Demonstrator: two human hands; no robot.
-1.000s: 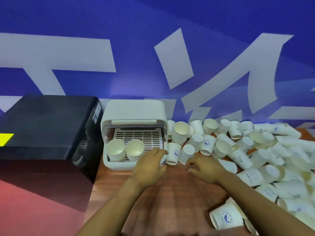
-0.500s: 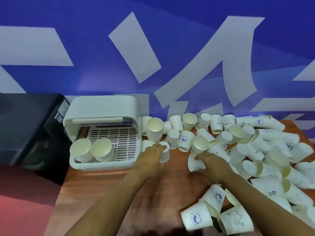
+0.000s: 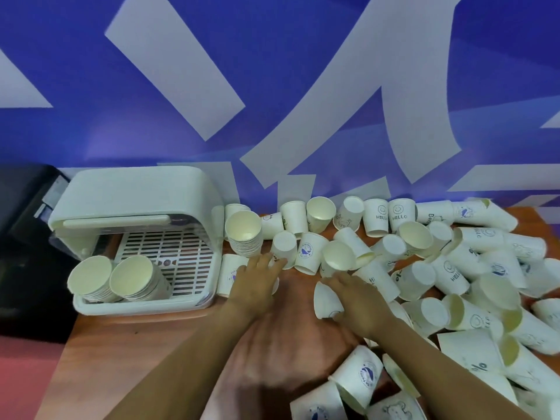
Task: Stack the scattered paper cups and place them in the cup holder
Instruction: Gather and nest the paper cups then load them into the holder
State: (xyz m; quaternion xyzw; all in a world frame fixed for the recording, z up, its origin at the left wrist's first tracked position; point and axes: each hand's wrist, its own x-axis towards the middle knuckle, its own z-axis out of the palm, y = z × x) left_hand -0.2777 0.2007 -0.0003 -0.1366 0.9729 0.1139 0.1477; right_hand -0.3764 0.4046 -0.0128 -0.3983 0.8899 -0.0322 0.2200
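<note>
Several white paper cups (image 3: 454, 268) lie scattered over the right half of the wooden table (image 3: 169, 347), some upright, some tipped. The white cup holder (image 3: 136, 192) stands open at the left, with two cup stacks (image 3: 91, 277) leaning at the front of its slatted tray. Another stack (image 3: 244, 234) stands just right of the holder. My left hand (image 3: 256, 283) lies over a cup beside the holder, its fingers stretched toward an upturned cup (image 3: 283, 251). My right hand (image 3: 357, 298) grips a tipped cup (image 3: 325, 301) from above.
A black appliance (image 3: 21, 237) stands left of the holder, off the table's edge. A blue wall with white shapes (image 3: 272, 86) rises right behind the cups. More cups (image 3: 360, 380) lie near the table's front edge under my right forearm.
The view has swung right and down. My left hand slid forward over the cup by the holder, and my right hand closed round a tipped cup and drew it slightly back.
</note>
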